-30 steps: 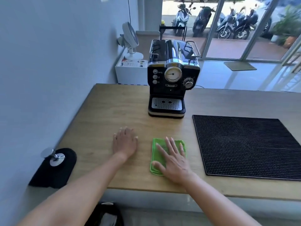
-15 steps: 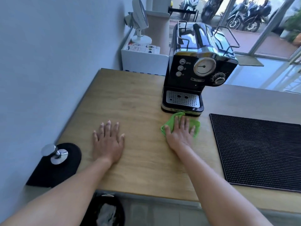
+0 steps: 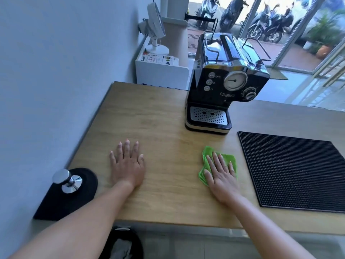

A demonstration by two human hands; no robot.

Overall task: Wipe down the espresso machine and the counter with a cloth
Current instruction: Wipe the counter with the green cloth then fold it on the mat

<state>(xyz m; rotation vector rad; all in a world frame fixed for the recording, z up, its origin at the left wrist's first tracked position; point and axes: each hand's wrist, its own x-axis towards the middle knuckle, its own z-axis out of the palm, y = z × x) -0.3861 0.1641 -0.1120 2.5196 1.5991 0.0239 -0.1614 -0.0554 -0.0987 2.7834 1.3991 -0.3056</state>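
A black and chrome espresso machine (image 3: 226, 81) stands at the back of the wooden counter (image 3: 160, 116), its drip tray facing me. A crumpled green cloth (image 3: 207, 154) lies on the counter in front of the machine, a little to the right. My right hand (image 3: 221, 173) presses flat on the cloth, fingers spread, covering most of it. My left hand (image 3: 127, 163) rests flat and open on the bare wood to the left, holding nothing.
A black ribbed bar mat (image 3: 296, 171) covers the counter's right side. A chrome tamper (image 3: 67, 179) stands on a black pad (image 3: 61, 200) at the near left corner by the wall. Behind the counter are a white cabinet (image 3: 160, 71) and a small fan (image 3: 155, 30). A bin (image 3: 121, 243) sits below the front edge.
My right hand pushed the cloth up to the machine's base, then drew it back toward me. My left hand stayed flat on the counter. My head moved nearer to the machine.
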